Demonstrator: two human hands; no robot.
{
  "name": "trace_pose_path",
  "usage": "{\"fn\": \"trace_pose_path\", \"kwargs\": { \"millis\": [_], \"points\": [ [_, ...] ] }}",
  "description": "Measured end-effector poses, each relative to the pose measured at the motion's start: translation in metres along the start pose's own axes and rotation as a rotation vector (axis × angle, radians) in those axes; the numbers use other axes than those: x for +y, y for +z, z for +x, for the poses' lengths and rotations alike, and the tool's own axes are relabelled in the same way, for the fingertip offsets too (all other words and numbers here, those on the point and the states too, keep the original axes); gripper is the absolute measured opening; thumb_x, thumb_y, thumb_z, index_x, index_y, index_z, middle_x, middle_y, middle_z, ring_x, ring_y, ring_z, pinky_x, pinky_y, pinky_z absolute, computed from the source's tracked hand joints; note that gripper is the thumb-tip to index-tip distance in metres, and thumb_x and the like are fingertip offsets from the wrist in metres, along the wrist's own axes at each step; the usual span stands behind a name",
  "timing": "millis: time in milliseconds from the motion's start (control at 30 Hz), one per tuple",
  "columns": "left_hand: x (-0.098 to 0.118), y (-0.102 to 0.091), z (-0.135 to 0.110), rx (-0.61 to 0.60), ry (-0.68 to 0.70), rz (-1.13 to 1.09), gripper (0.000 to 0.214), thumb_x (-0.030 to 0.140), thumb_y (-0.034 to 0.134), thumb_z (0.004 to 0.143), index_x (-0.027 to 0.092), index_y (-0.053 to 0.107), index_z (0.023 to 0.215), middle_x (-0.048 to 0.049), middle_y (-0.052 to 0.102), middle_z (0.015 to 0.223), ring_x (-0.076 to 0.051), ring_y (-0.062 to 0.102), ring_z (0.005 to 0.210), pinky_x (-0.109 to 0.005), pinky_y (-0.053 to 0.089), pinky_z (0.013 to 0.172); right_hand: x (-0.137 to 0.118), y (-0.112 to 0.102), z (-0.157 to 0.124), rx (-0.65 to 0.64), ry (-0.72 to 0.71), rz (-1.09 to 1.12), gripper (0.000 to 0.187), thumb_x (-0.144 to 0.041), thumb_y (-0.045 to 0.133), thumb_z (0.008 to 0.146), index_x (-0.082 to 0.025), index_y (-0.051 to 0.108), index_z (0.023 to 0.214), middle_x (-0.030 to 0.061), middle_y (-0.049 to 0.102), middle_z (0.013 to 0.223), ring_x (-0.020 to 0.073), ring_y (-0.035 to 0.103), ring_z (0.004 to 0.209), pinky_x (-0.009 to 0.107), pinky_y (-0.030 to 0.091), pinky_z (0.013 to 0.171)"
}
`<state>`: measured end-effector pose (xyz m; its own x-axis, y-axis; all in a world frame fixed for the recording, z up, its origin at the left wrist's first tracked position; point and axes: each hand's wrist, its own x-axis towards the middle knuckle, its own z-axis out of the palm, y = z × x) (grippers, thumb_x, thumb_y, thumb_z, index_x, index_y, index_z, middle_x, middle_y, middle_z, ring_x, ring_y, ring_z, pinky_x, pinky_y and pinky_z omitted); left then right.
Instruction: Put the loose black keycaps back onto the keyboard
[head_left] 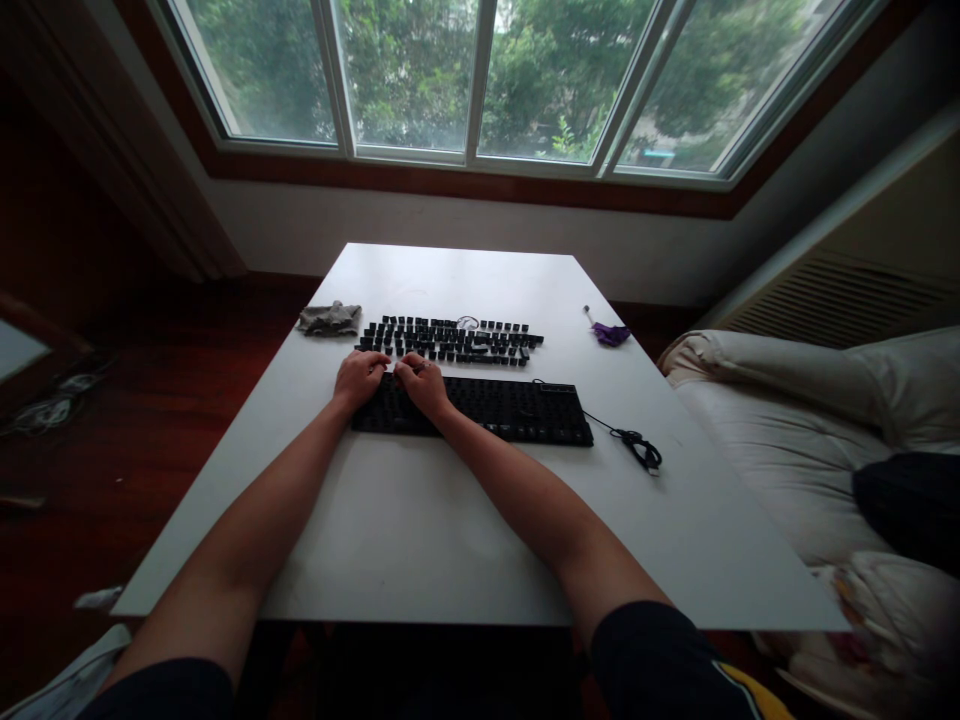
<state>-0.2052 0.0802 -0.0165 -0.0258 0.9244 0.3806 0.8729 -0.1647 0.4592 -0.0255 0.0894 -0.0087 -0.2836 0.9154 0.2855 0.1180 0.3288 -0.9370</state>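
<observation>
A black keyboard [510, 408] lies lengthwise on the white table, its cable running off to the right. My left hand [360, 378] is closed around its far left corner, fingers curled at the back edge. Close beside it, over the keyboard's left part, my right hand [422, 384] is closed in a pinch. A small dark bit shows at those fingers, too small to name. Just beyond both hands, loose black keycaps [450, 340] are laid out in rows.
A grey cloth [330, 319] lies at the table's left edge. Toward the right edge is a purple cloth-like item [610, 333] near a small light-tipped stick. The coiled cable [639, 448] ends on the white table [420, 530]. A pale sofa [787, 420] stands at right.
</observation>
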Motion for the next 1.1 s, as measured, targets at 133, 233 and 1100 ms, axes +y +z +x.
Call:
{"fn": "trace_pose_path", "kwargs": {
  "millis": [133,233,1100],
  "points": [
    [-0.0006,0.0005,0.0003,0.004,0.007,-0.003,0.03,0.024,0.051,0.087,0.025,0.078,0.1,-0.0049,0.077,0.103,-0.028,0.062,0.101,-0.043,0.048,0.1,0.0014,0.001,0.0006,-0.008,0.01,-0.009,0.026,-0.042,0.055,0.089,-0.022,0.062,0.075,-0.0035,0.06,0.063,0.0143,0.058,0.062,0.025,0.042,0.063],
    [0.0001,0.0003,0.0005,0.0,-0.001,0.004,0.03,0.024,0.051,0.087,0.025,0.078,0.099,-0.0046,0.077,0.103,-0.028,0.062,0.101,-0.043,0.048,0.1,0.0027,0.0012,0.0009,-0.01,0.002,-0.002,0.025,-0.042,0.055,0.09,-0.022,0.062,0.076,-0.0036,0.06,0.063,0.0143,0.058,0.063,0.025,0.041,0.064],
    [0.0017,-0.001,0.0003,-0.025,-0.03,-0.001,0.03,0.024,0.051,0.088,0.023,0.078,0.102,-0.0047,0.077,0.108,-0.025,0.067,0.105,-0.036,0.05,0.102,0.0015,0.0009,0.0002,-0.033,-0.023,-0.015,0.026,-0.042,0.055,0.09,-0.021,0.062,0.078,-0.0033,0.061,0.065,0.0144,0.059,0.064,0.025,0.042,0.065]
  ]
}}
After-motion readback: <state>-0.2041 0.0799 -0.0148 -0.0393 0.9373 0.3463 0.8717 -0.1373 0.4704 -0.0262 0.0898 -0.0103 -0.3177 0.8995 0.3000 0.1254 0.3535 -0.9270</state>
